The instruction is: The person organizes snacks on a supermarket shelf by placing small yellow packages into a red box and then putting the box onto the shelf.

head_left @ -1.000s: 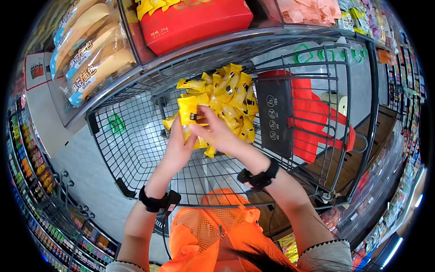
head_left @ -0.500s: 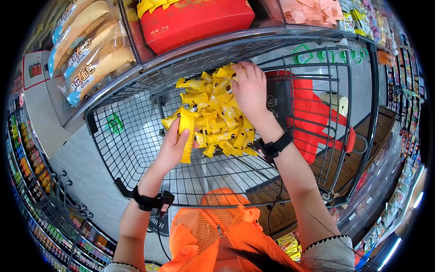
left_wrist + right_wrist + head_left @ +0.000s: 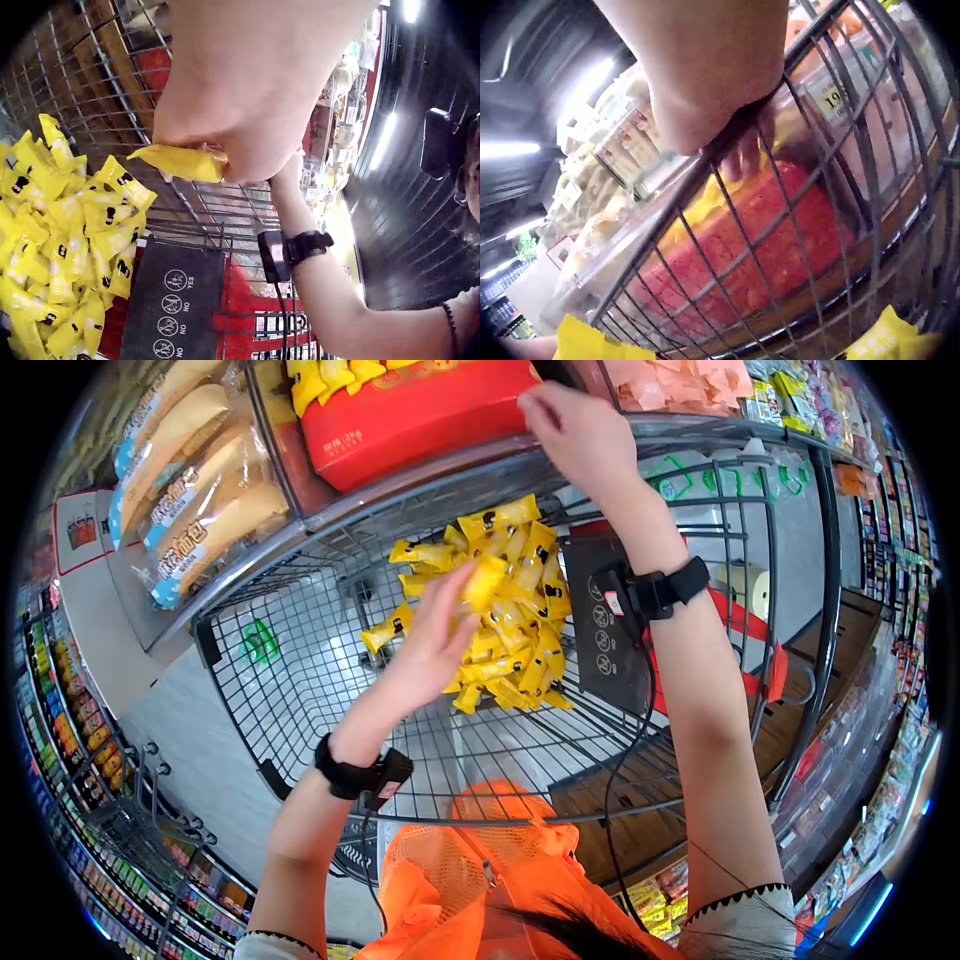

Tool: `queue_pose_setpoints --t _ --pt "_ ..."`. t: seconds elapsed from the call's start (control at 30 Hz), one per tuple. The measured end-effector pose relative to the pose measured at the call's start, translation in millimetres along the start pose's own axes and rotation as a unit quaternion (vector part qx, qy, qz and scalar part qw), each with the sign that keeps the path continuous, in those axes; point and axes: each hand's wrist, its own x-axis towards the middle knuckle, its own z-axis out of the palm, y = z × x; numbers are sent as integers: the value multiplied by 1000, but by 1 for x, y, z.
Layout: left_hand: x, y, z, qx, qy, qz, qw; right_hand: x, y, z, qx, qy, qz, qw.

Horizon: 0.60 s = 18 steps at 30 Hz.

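In the head view my left hand (image 3: 435,635) is over a pile of yellow snack packets (image 3: 510,660) in the shopping cart. It grips one small yellow packet (image 3: 484,582), which also shows in the left wrist view, tucked under the fingers (image 3: 212,144). My right hand (image 3: 585,435) has reached over the cart's far rim to a red box (image 3: 430,420) on the shelf, topped with more yellow packets (image 3: 335,374). Through the cart's wires, the right wrist view shows loosely bent right fingers (image 3: 748,154) close above those packets; nothing shows held there.
The wire cart (image 3: 290,690) stands against the shelf edge. A dark sign panel (image 3: 605,625) and red flap (image 3: 752,625) are at its right. Bagged breads (image 3: 205,525) lie left of the red box, pink-wrapped items (image 3: 685,385) right of it.
My right hand has left the packet pile and moved up to the red box. A packet now lies across the pile's far end. My left hand has shifted right over the pile with its packet.
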Motion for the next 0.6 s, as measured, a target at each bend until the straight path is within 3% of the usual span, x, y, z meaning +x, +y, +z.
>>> queue_pose_setpoints --t 0.03,0.13,0.23,0.33,0.37,0.4,0.47,0.5,0.53,0.6 --pt "5 5 4 8 4 2 1000 1 -5 2 -112 -42 -1 993" --pt "20 22 5 60 64 108 990 3 -8 11 -97 11 -8 995" --pt "39 46 -20 28 67 154 985 1 -9 11 -83 30 2 996" --pt "77 81 -55 10 190 201 961 0 -10 10 -75 46 -4 996" --pt "94 92 -71 41 204 180 961 0 -11 9 -74 49 -2 996" --pt "114 99 -89 189 240 175 936 0 -10 9 -70 53 -4 996" --pt "167 87 -125 342 268 184 881 1 -11 9 -68 63 -11 996" --pt "182 78 -130 412 317 152 841 1 -11 9 -68 64 -10 996" --pt "199 85 -139 429 272 6 861 1 -10 10 -67 64 -7 996" --pt "246 46 -170 469 224 -127 845 1 -11 10 -66 65 -6 996"
